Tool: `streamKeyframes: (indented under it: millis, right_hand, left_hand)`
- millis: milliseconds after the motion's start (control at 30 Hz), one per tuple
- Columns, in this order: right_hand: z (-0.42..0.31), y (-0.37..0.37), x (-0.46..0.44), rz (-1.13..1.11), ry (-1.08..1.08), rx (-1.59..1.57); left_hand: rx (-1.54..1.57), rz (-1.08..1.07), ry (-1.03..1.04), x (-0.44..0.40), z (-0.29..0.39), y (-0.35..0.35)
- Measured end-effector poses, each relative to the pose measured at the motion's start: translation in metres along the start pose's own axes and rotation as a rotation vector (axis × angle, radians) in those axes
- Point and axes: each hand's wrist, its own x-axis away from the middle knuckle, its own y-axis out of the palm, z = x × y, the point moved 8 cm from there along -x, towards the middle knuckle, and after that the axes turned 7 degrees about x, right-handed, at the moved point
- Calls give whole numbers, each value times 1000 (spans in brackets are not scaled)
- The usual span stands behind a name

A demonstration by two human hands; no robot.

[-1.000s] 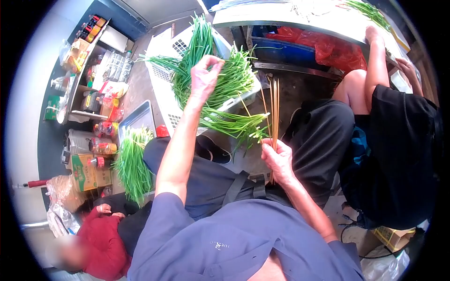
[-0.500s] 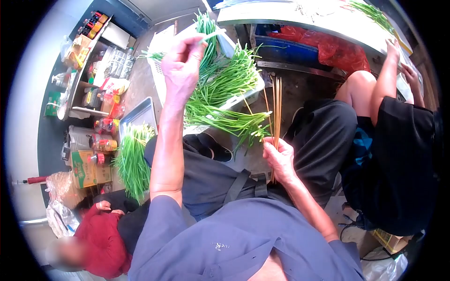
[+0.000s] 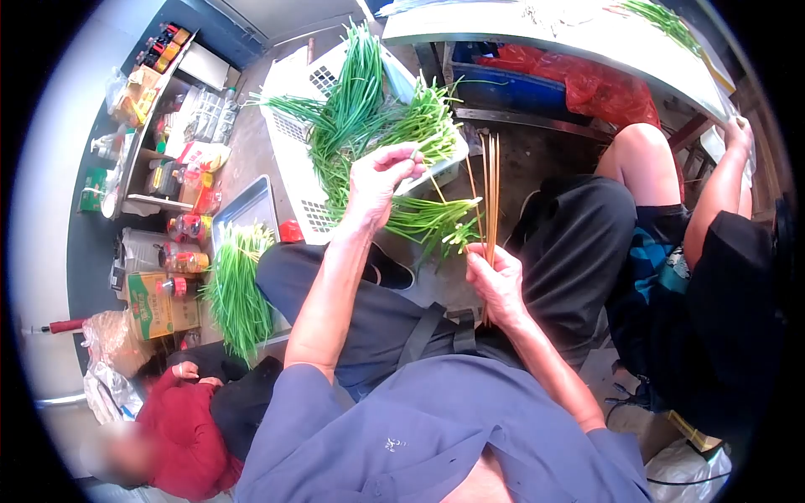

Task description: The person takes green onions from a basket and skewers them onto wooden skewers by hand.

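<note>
R. hand (image 3: 496, 285) is clamped on a bundle of thin wooden sticks (image 3: 492, 189), most standing up toward 12 o'clk, lower ends poking out below the fist. L. hand (image 3: 381, 178) is approx. 10–11 o'clk of it, hands well apart, its thumb & fingertips pinched tog.; can't tell if a stalk is in them.

Small bunch of greens (image 3: 432, 218) sits between the two: approx. 10–11 o'clk & just beside r. hand, 4–5 o'clk of l. hand, cut ends toward the sticks. One stick leans off to 11 o'clk & crosses this bunch; thru or behind, can't tell.

White basket (image 3: 317, 216) is just past l. hand, w/ a dark-green heap (image 3: 356, 88) at 11 o'clk & a paler heap (image 3: 432, 117) at 1 o'clk. L. hand & forearm block part of the basket & the small bunch's leafy end.

At 8–9 o'clk of l. hand: metal tray (image 3: 262, 199) w/ more greens (image 3: 239, 293) at its near end. Further out, 8 o'clk, cardboard box (image 3: 155, 306); 9 o'clk, bottles (image 3: 191, 228). Person in red top (image 3: 189, 432) at 7 o'clk.

From r. hand: table (image 3: 503, 23) at 12 o'clk, blue bin (image 3: 520, 92) under it, red plastic bag (image 3: 616, 92) at 1 o'clk, co-worker's hand (image 3: 738, 134) at 2 o'clk by the table's edge.
</note>
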Motion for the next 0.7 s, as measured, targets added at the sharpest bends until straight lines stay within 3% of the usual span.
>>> streamKeyframes:
  millis: [700]
  right_hand:
    - [3, 0, 0, -30, 28, 4]
  left_hand:
    - [77, -60, -11, 4, 0, 11]
